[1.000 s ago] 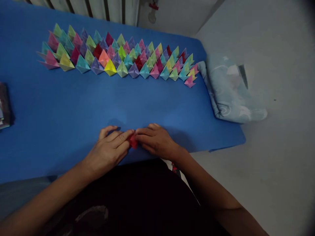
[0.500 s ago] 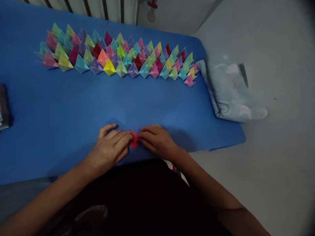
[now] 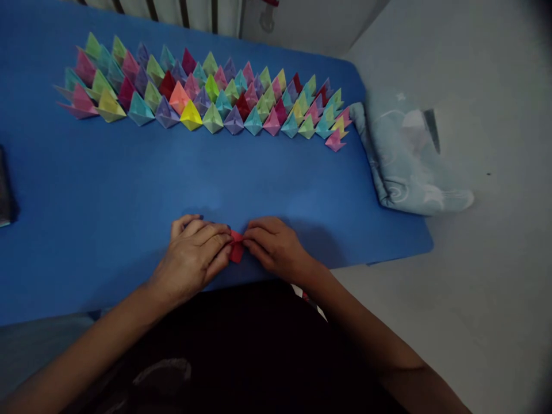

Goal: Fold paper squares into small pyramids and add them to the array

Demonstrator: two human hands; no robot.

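A small piece of red folded paper (image 3: 236, 248) is held between my two hands, close to the near edge of the blue table (image 3: 142, 172). My left hand (image 3: 194, 250) is closed on its left side, with the fingertips covering part of it. On the opposite side my right hand (image 3: 276, 244) pinches the paper's right edge. Both hands hide much of the folds. Beyond them stand several rows of colourful folded paper boats (image 3: 212, 119), packed side by side along the far part of the table.
A folded light-blue patterned cloth (image 3: 414, 167) lies at the table's right end against the pale wall (image 3: 509, 241). A dark object (image 3: 5, 190) sits at the left border, partly cut off. Pale slats (image 3: 198, 14) rise behind the table.
The view has shifted slightly. My left fingers have drawn closer together over the red paper, and its visible folds look a little different. The boats stay in their rows.
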